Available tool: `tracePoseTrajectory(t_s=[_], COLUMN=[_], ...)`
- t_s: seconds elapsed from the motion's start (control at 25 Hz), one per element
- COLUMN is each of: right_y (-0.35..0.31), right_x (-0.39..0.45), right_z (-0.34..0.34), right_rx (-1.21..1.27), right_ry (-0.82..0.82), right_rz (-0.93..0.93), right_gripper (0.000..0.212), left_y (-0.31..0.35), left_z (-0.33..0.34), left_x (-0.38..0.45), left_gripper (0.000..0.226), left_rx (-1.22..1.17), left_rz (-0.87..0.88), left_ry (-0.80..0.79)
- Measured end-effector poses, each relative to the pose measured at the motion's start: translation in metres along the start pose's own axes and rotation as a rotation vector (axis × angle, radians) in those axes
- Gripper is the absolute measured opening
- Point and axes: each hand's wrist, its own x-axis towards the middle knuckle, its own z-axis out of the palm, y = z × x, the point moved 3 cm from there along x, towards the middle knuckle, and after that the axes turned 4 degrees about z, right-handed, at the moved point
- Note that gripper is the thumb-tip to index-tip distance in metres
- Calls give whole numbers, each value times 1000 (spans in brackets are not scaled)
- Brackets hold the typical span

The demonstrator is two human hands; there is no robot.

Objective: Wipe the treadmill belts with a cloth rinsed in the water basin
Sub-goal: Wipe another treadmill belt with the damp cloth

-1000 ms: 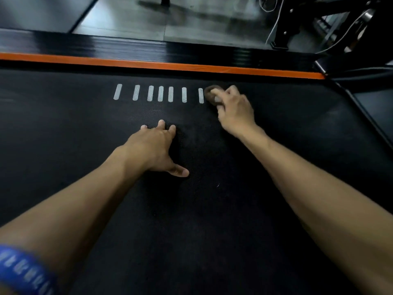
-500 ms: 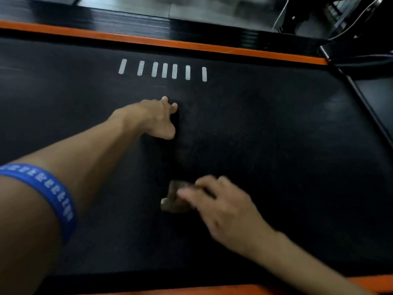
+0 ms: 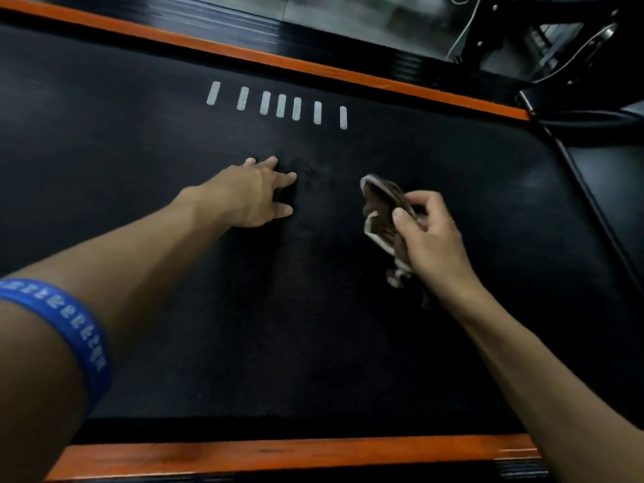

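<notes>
Lifted off the treadmill belt (image 3: pixel 313 308) now, the brown cloth (image 3: pixel 381 214) is pinched in the right hand (image 3: pixel 432 238) beside the flat, spread left hand (image 3: pixel 254 193). White dashes (image 3: pixel 280 105) and an orange rail (image 3: pixel 278 62) are seen beyond, a blue wristband (image 3: pixel 69 325) nearer.

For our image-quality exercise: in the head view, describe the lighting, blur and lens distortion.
Head view: dim light, the black treadmill belt shows little texture; the far side rail is motion-smeared; the orange strips bow from wide-angle distortion; the cloth in the right hand is slightly soft.
</notes>
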Motion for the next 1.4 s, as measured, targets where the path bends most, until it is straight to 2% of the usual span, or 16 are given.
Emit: tracePoseTrajectory(t_s=[0.12, 0.16, 0.24, 0.32, 0.44, 0.52, 0.6, 0.72, 0.8, 0.92, 1.0, 1.12, 1.2, 1.32, 1.36, 1.4], right_y=[-19, -18, -16, -17, -19, -13, -9, -18, -26, -30, -37, -51, -54, -45, -41, -39], right_x=[-30, -36, -34, -19, 3, 8, 5, -7, -25, -52, -55, -64, -74, -54, -41, -30], right_z=[5, 13, 24, 22, 6, 2, 8, 10, 9, 15, 19, 25, 25, 4, -4, -11], right_rx=[-490, -549, -655, -685, -503, -489, -527, -594, -589, -811, -881, -778, -581, 106, 172, 44], right_ry=[169, 128, -18, -129, -220, -345, -481, -399, -422, -339, -273, -242, -255, -496, -526, -523], right_rz=[-385, -452, -368, -246, -307, -367, -324, -397, -431, -398, -335, -346, -341, -10, -7, -57], right_gripper=[43, 46, 58, 59, 48, 43, 64, 69, 67, 72, 67, 36, 19, 17, 22, 27], left_y=[2, 2, 0, 0, 0, 0, -1, 0, 1, 1, 1, 2, 0, -1, 0, 0], left_z=[0, 0, -2, -3, -4, -4, -4, -5, -4, -4, -3, 0, 0, 0, 0, 0], left_x=[2, 2, 4, 4, 5, 5, 4, 3, 3, 3, 3, 3, 4, 4, 5, 4], left_gripper=[65, 65, 66, 66, 66, 66, 66, 66, 66, 66, 65, 65, 65, 65, 65, 65], left_rx=[8, 13, 33, 50, 48, 51, 51, 46, 50, 46, 40, 32, 33, 29, 26, 27], left_rz=[0, -4, -2, 7, 6, 9, 11, 8, 1, -4, -5, -2, -1, 6, 8, 10], left_ry=[-5, -10, -18, -23, -26, -23, -17, -22, -27, -33, -27, -21, -20, -17, -15, -10])
